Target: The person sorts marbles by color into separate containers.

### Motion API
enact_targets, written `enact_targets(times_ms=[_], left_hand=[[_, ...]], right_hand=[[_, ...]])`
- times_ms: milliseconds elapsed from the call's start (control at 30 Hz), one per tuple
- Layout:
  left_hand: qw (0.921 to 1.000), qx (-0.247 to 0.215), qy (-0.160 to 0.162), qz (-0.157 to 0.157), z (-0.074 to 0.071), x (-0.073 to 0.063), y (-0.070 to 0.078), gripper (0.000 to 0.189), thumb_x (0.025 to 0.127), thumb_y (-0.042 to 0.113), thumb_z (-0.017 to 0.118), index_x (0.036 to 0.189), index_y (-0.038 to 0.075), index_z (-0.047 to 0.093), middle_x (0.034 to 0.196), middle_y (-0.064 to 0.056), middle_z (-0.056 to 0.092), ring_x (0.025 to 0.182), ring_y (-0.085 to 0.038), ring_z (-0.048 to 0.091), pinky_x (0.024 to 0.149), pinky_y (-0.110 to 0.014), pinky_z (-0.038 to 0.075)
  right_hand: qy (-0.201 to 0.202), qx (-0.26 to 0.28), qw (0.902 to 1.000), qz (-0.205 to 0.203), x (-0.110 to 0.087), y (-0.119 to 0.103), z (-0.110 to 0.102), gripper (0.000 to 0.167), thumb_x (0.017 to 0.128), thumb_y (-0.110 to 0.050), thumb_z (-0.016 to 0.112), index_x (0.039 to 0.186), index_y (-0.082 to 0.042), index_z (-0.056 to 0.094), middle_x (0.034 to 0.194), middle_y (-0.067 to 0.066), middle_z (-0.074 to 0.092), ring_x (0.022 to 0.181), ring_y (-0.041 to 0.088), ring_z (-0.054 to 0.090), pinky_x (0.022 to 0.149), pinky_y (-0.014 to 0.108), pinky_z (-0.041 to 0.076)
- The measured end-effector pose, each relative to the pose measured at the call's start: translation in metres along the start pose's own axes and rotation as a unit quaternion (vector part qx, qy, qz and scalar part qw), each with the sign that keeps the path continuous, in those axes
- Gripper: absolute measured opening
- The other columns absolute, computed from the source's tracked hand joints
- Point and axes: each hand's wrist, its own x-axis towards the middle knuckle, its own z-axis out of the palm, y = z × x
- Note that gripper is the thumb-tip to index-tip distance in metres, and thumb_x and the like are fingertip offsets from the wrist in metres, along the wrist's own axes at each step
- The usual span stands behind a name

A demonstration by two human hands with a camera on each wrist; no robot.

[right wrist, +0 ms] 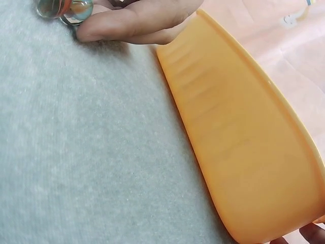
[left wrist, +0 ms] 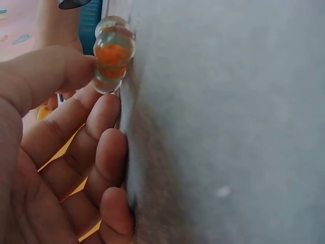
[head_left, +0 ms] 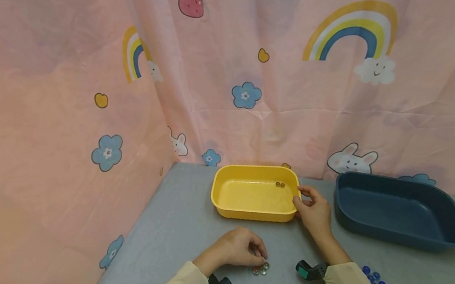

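Observation:
My left hand (head_left: 238, 248) is low over the tabletop, fingers curled. Its thumb and index fingertip pinch at a clear glass marble with an orange swirl (left wrist: 112, 51), part of a small cluster of marbles (head_left: 263, 271) on the cloth. In the right wrist view, marbles (right wrist: 78, 9) touch the left fingertips. At the right end of a yellow plastic basin (head_left: 241, 214), my right hand (head_left: 315, 211) grips the rim, thumb on the inner side and fingers outside. Two small amber-looking marbles (head_left: 280, 185) lie in the basin near that end.
A dark blue basin (head_left: 403, 230) stands to the right of the yellow one. Several blue marbles (head_left: 374, 278) lie by the right sleeve. Grey cloth (head_left: 170, 231) covers the table, and a pink patterned curtain (head_left: 226, 128) hangs behind and at the left.

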Motion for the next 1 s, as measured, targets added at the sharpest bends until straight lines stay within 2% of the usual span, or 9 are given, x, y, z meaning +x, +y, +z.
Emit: enact_targets(times_ms=[400,633,767,1000], left_hand=[[0.9997,0.022,0.003,0.006,-0.001,-0.001,0.004,0.007,0.08,0.019,0.074,0.079,0.026,0.073,0.068,0.022,0.062,0.062,0.011,0.053,0.061,-0.01,0.045],[0.9998,-0.018,0.004,0.012,-0.004,-0.001,0.003,0.006,0.082,0.017,0.072,0.083,0.023,0.073,0.073,0.019,0.066,0.066,0.01,0.056,0.064,-0.011,0.048],[0.9993,-0.027,0.019,0.016,-0.008,0.001,0.003,0.005,0.084,0.017,0.071,0.086,0.022,0.073,0.076,0.019,0.066,0.069,0.01,0.057,0.066,-0.012,0.049],[0.9968,-0.013,0.063,0.048,-0.018,0.003,0.013,0.007,0.086,0.019,0.07,0.092,0.02,0.073,0.087,0.016,0.069,0.081,0.008,0.059,0.073,-0.013,0.05]], right_hand=[[0.014,-0.013,0.9998,-0.001,0.0,0.002,0.002,0.03,0.085,-0.011,0.067,0.114,-0.006,0.065,0.114,0.016,0.067,0.065,-0.008,0.059,0.051,0.018,0.052],[0.009,-0.017,0.9998,-0.004,0.0,0.001,0.001,0.031,0.085,-0.01,0.067,0.116,-0.005,0.065,0.115,0.017,0.066,0.065,-0.011,0.057,0.051,0.017,0.051],[0.008,-0.019,0.9998,-0.002,0.0,0.002,0.001,0.031,0.085,-0.011,0.066,0.116,-0.005,0.065,0.116,0.017,0.066,0.066,-0.01,0.058,0.052,0.016,0.051],[0.008,-0.017,0.9998,0.001,0.0,0.001,0.001,0.032,0.085,-0.012,0.067,0.116,-0.006,0.065,0.115,0.016,0.067,0.066,-0.009,0.058,0.052,0.018,0.052]])
